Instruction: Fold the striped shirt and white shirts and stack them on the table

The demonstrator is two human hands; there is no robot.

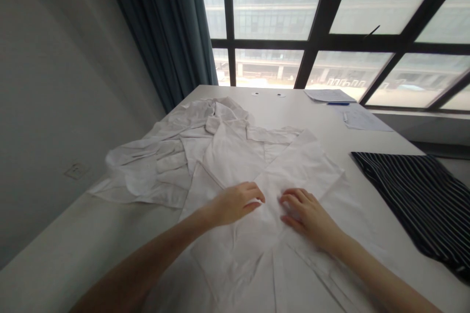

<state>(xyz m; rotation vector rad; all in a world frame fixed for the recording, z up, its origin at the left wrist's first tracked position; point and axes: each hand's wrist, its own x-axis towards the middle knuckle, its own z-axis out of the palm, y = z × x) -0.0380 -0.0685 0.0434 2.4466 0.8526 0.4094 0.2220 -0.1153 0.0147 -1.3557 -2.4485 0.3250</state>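
Two hands work at the middle of the white garment (282,171), which lies spread on the table (279,112) directly before me, its collar (270,135) toward the window (271,5). Left hand (235,201): fingers bent, thumb close beneath; the grip is narrow, and I cannot tell whether cloth is pinched in it. Right hand (310,217): fingers curled, thumb set apart; the grip is fairly wide, with no cloth clearly caught in it. I judge the step to be arranging the garment's front. For an even result, lower the fingertips flat, press lightly and draw both sides outward at equal tension; creases run below my hands. Caution: crumpled pale cloth (150,171) adjoins on the left, and a long stroke could drag it. The striped fabric (418,195) lies apart, at right.
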